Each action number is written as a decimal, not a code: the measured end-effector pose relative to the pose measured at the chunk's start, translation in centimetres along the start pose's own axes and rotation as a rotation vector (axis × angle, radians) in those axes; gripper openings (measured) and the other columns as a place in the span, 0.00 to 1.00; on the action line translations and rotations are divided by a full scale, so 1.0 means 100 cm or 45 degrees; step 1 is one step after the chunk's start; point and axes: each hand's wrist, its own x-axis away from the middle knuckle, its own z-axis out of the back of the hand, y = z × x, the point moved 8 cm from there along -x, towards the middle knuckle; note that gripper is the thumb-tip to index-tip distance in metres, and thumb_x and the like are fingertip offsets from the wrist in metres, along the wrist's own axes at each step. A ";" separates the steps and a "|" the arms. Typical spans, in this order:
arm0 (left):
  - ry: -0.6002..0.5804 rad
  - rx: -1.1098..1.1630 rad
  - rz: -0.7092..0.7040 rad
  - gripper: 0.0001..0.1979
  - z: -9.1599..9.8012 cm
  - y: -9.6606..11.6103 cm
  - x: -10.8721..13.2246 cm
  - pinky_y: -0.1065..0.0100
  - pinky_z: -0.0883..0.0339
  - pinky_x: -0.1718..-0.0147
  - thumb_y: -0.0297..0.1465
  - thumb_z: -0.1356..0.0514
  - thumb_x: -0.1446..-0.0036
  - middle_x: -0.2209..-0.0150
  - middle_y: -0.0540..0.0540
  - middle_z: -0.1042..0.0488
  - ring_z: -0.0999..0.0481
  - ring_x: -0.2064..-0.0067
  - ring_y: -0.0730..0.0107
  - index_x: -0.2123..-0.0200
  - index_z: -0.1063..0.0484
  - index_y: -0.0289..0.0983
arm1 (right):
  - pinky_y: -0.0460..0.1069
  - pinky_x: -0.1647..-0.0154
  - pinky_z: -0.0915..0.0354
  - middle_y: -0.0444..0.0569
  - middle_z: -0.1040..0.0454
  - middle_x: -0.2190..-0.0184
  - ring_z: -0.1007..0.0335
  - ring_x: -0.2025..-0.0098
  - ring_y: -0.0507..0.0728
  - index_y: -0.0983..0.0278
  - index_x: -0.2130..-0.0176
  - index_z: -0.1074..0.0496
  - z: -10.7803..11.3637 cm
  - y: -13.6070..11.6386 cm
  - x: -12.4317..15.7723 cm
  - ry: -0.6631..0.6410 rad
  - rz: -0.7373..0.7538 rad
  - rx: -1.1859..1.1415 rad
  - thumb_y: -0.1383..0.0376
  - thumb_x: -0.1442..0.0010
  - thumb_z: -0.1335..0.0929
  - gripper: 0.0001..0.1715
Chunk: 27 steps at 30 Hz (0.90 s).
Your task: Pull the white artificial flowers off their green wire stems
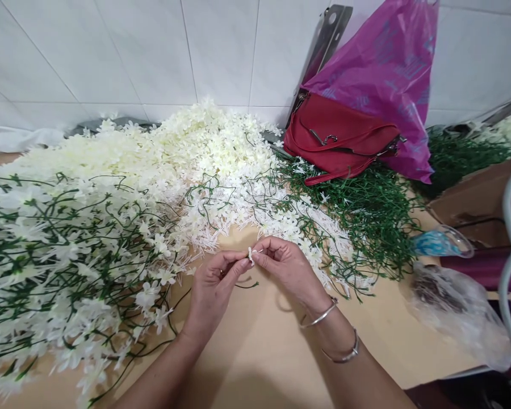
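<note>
A small white artificial flower is held between my two hands above the table. My left hand is closed in a pinch at the flower's left side. From the right, my right hand pinches the same flower between thumb and forefinger. A thin green stem shows just below my left fingers; where it joins is hidden. Finished-looking white flowers on green stems spread in a heap to the left. Loose white petals are piled behind my hands, and white stamen pieces lie near my right hand.
Green plastic stems form a heap at the right. Behind them are a red handbag and a purple plastic bag, near the tiled wall. A clear plastic bag and a cardboard box stand far right.
</note>
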 end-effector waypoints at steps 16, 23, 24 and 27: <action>0.006 -0.080 -0.057 0.11 0.000 0.000 0.003 0.68 0.22 0.57 0.39 0.35 0.35 0.63 0.45 0.16 0.16 0.61 0.66 0.60 0.23 0.36 | 0.49 0.64 0.29 0.44 0.22 0.73 0.25 0.70 0.53 0.62 0.67 0.23 -0.010 0.004 0.003 -0.049 -0.002 -0.058 0.53 0.44 0.22 0.16; -0.011 -0.114 -0.050 0.11 -0.002 -0.001 0.002 0.66 0.22 0.58 0.39 0.35 0.35 0.63 0.45 0.17 0.16 0.60 0.64 0.59 0.24 0.37 | 0.48 0.65 0.29 0.43 0.22 0.72 0.25 0.69 0.52 0.62 0.68 0.24 -0.010 0.009 0.000 -0.049 -0.013 -0.098 0.53 0.46 0.21 0.18; -0.012 -0.101 -0.045 0.11 -0.002 -0.002 0.002 0.66 0.22 0.58 0.39 0.35 0.35 0.63 0.46 0.17 0.16 0.60 0.64 0.59 0.24 0.37 | 0.48 0.64 0.28 0.43 0.22 0.72 0.24 0.69 0.52 0.62 0.68 0.24 -0.010 0.009 0.000 -0.059 -0.020 -0.109 0.53 0.46 0.20 0.18; -0.015 -0.036 -0.045 0.13 -0.003 0.001 0.001 0.66 0.22 0.56 0.40 0.35 0.35 0.62 0.45 0.17 0.16 0.60 0.65 0.59 0.23 0.36 | 0.50 0.61 0.27 0.43 0.21 0.70 0.23 0.67 0.53 0.62 0.66 0.24 -0.010 0.006 0.000 -0.121 -0.039 -0.150 0.53 0.48 0.19 0.20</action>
